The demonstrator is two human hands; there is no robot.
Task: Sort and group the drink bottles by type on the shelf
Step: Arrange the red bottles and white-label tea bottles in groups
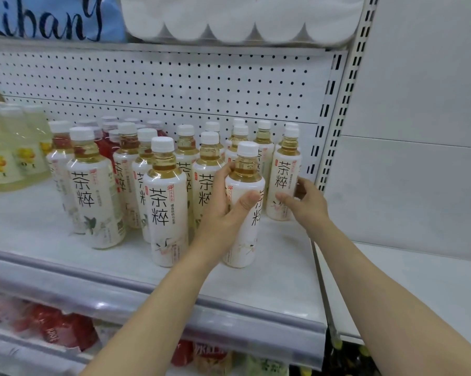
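Note:
Several white-labelled tea bottles with white caps stand grouped on the white shelf (269, 272). My left hand (223, 210) grips one tea bottle (245, 234) near the shelf's front right, thumb across its label. My right hand (307, 202) is beside the rightmost tea bottle (283, 183), its fingers curled round that bottle's lower right side and the thumb near the label. Red drink bottles (105, 142) stand behind the tea bottles at the back left. Pale yellow drink bottles (9, 156) stand at the far left.
A white pegboard (174, 85) backs the shelf, and a slotted upright (342, 109) bounds its right end. Toilet paper rolls (239, 17) sit on the shelf above. Red packaged goods (55, 329) lie on the shelf below. A white wall panel (418, 131) is at right.

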